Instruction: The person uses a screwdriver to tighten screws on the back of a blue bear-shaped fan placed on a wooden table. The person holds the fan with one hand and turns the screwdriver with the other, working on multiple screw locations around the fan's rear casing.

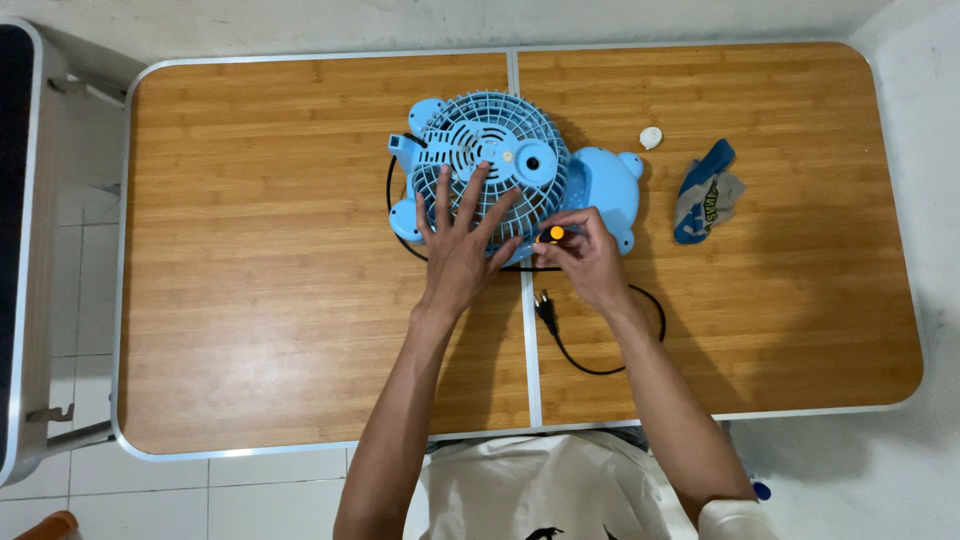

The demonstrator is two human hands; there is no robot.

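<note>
- a small light-blue fan (500, 170) lies grille-up near the middle of the wooden counter (250, 250).
- the left hand (462, 245) rests flat and open on the grille, fingers spread.
- the right hand (590, 258) is closed around an orange-tipped tool (556, 233) at the grille's near edge.
- the fan's black cord (600, 350) and plug trail toward the person.
- a white cap (651, 137) and a blue-grey cloth (706, 192) lie to the right, apart from the fan.

one blue fan (500, 170), one black cord (600, 360), one orange-handled screwdriver (555, 233), one white cap (651, 137), one cloth (706, 192), one table (250, 250)
</note>
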